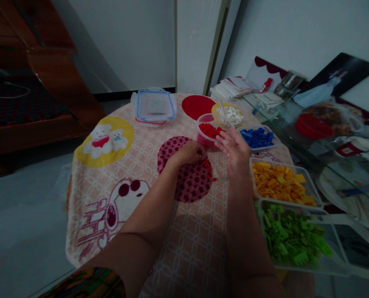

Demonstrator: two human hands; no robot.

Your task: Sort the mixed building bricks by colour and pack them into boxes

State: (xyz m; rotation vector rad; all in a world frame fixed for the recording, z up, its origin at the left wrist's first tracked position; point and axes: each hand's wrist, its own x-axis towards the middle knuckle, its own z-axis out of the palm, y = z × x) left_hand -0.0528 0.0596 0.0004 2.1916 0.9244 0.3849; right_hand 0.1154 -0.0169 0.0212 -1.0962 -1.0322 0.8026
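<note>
My left hand (pixel 190 153) is low over the dark pink checked circle (pixel 184 182) printed on the tablecloth. Its fingers are curled together, and what they pinch, if anything, is hidden. Several small red toy bricks (pixel 208 169) lie scattered beside its fingertips. My right hand (pixel 236 151) is open, fingers stretched out, at the near right side of a round clear tub (pixel 205 143) of red bricks (pixel 209 130). Whether its fingers touch the tub I cannot tell. Just right of that hand is a box of blue bricks (pixel 257 137).
Boxes of yellow bricks (pixel 277 182) and green bricks (pixel 293 236) line the right edge. White bricks (pixel 230 116) sit behind the red tub. A blue-rimmed lidded box (pixel 155 105) stands at the back left. A cluttered glass shelf (pixel 299 136) borders the table on the right.
</note>
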